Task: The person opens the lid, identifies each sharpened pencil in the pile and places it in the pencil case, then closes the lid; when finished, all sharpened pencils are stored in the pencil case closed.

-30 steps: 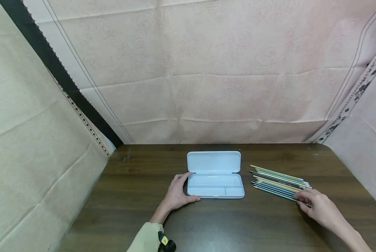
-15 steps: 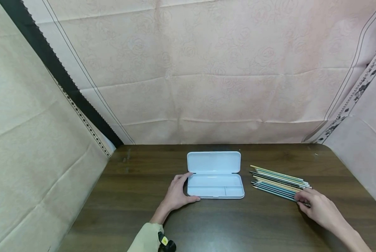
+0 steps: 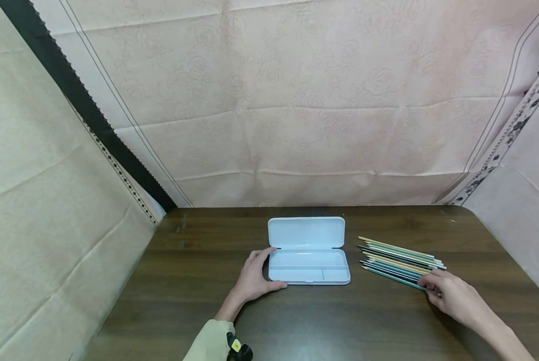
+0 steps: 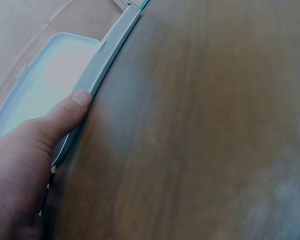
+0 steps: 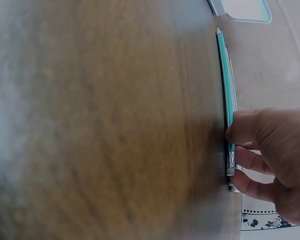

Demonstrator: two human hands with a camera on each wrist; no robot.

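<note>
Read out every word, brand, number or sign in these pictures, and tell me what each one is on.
No text can be read.
On the teal pencil, by the right hand: small pale marks, too blurred to read.
On the open case: no lettering shows.
On the yellow patch at the left wrist: too small to tell.

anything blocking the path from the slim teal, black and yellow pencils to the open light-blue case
Nothing visible: only a strip of brown wood-grain tabletop lies between the pencils and the case. The left hand holds the case's opposite end, away from that gap.
</note>
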